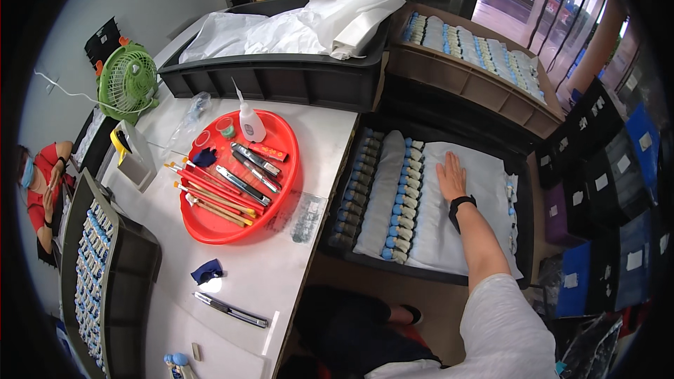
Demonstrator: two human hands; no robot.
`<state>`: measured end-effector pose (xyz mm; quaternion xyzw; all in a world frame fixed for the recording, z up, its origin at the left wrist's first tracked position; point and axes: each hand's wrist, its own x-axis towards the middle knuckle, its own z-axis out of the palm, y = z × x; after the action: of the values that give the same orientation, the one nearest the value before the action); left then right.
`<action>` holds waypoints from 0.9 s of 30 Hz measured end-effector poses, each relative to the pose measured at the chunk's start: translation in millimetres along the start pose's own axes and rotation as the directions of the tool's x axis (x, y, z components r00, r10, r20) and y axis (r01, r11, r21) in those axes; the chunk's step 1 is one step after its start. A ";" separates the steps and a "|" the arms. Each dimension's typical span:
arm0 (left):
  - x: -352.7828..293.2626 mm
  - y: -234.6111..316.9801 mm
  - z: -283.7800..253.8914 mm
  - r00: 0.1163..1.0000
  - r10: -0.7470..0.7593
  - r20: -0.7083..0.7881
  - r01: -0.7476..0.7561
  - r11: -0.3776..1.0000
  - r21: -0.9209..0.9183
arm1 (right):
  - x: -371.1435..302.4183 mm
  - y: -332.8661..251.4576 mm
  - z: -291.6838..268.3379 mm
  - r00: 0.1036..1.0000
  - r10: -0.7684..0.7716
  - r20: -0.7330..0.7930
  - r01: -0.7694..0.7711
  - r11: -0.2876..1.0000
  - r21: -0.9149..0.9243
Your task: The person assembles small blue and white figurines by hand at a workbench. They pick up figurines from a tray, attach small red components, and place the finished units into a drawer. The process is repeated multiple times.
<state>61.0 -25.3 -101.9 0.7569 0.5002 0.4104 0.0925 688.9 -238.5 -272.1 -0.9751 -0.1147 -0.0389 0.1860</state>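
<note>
My right hand [451, 177] lies flat, fingers stretched, on a white sheet [484, 196] in a black crate [428, 274] to the right of the table. A dark band circles its wrist. Left of the sheet runs a row of small cream figures with light blue tops [401, 217]. Beyond that row are a strip of grey-white cloth or paper [381, 196] and another row of figures [351, 200] in shadow by the crate's wall. A few more figures show at the sheet's right edge. My left hand is out of view.
A red round tray [291, 189] on the table holds brushes, cutters and a squeeze bottle [250, 123]. A utility knife [232, 310] lies nearer. Crates [267, 77] [477, 74] stand behind, another crate of figures [133, 267] at left. A green fan [130, 81] and a seated person [49, 189] are farther left.
</note>
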 end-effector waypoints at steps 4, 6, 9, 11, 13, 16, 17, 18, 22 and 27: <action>-0.1 2.7 1.5 1.000 -0.025 -0.005 0.025 1.000 0.015 | 7.8 18.4 11.2 0.987 0.108 0.123 -0.113 0.993 0.038; -0.1 4.4 2.4 1.000 -0.022 -0.006 0.022 0.999 0.032 | 11.5 18.3 10.8 0.980 0.112 0.166 -0.123 0.991 0.059; -0.1 4.1 4.3 1.000 -0.008 -0.011 0.009 0.999 0.032 | 11.6 17.6 16.5 0.971 0.126 0.203 -0.145 0.986 0.082; -1.2 2.9 5.2 0.999 -0.032 -0.013 0.032 0.999 -0.005 | 11.5 22.3 14.5 0.969 0.127 0.213 -0.149 0.984 0.092; -1.8 3.0 3.2 1.000 -0.030 -0.008 0.031 0.999 0.025 | 12.2 14.0 6.1 0.969 0.105 0.224 -0.131 0.985 0.108; -1.3 4.2 2.4 0.999 -0.039 -0.003 0.039 0.998 0.046 | 29.0 13.5 -18.1 0.944 0.195 0.268 -0.260 0.936 0.235; -0.7 4.6 3.1 0.999 -0.043 0.000 0.043 0.998 0.047 | 37.6 20.7 -9.9 0.970 0.188 0.155 -0.232 0.908 0.348; 0.1 3.8 3.7 0.999 -0.036 0.000 0.036 0.999 0.039 | 43.8 27.5 2.0 0.979 0.201 0.041 -0.197 0.868 0.455; 0.3 3.5 3.6 1.000 -0.005 -0.007 0.005 0.997 0.071 | 57.4 34.9 33.3 0.970 0.240 -0.048 -0.134 0.685 0.716; 1.5 7.1 3.3 1.000 0.031 -0.005 -0.030 0.992 0.123 | 53.7 36.1 40.1 0.945 0.225 0.239 -0.325 0.547 0.771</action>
<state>68.4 -26.7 -99.3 0.7673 0.5130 0.3828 0.0379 750.9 -245.1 -315.7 -0.7924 0.0244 0.1009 0.6010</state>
